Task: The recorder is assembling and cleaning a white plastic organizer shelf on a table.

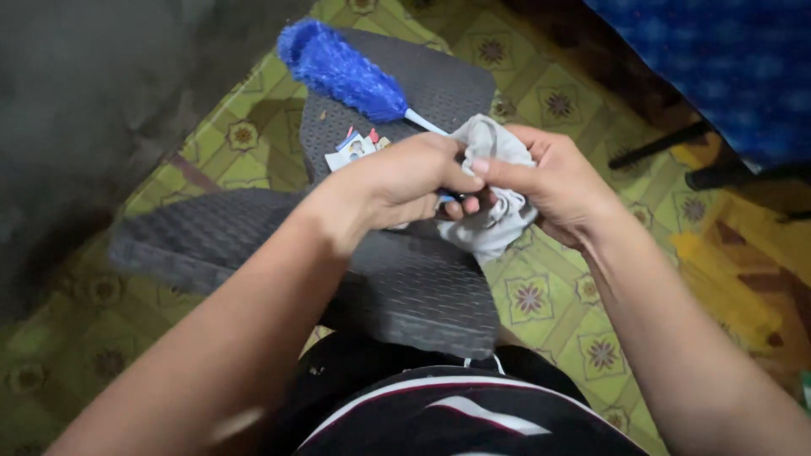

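My left hand is closed around the handle end of a blue fluffy duster, whose white shaft runs up and left from my fingers. My right hand grips a crumpled pale grey cloth and presses it against the handle where the two hands meet. The handle itself is mostly hidden under my fingers and the cloth. Both hands hover above a dark grey textured foam mat.
A second grey foam mat lies further away under the duster head, with a few small colourful cards on it. The floor has a yellow-green flower pattern. A blue fabric and dark legs are at the upper right.
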